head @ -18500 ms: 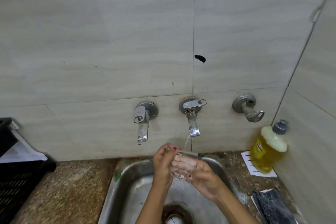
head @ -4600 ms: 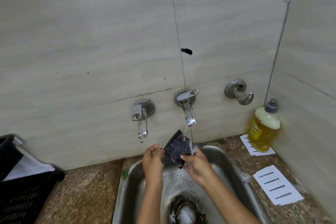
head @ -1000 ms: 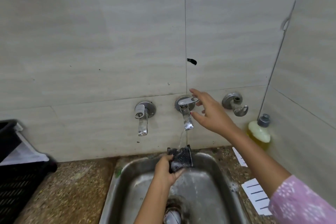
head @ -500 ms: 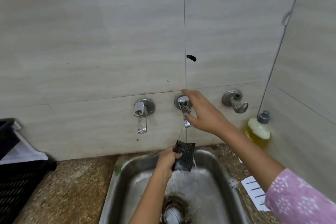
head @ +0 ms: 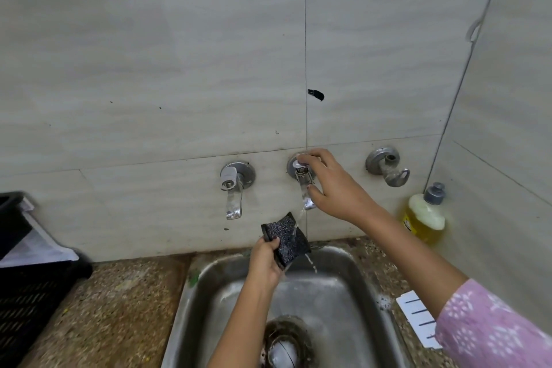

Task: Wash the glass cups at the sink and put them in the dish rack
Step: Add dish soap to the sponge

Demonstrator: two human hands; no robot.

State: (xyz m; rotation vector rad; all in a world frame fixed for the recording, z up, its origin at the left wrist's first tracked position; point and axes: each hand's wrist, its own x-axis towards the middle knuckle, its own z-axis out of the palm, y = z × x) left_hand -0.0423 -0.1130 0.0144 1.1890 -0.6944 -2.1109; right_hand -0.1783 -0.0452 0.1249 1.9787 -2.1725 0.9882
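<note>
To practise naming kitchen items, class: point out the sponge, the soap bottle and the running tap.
sponge (head: 288,237), head view, on its dark speckled face.
soap bottle (head: 421,230), head view, on its yellow lower body.
running tap (head: 307,201), head view, on its lower spout.

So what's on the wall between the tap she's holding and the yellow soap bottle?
A third metal tap, not running, on the wall tile; the head view shows it. Her right hand grips the running tap.

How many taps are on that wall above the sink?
3: the left tap, the middle tap, running, with the right hand on its handle, and the right tap.
</note>
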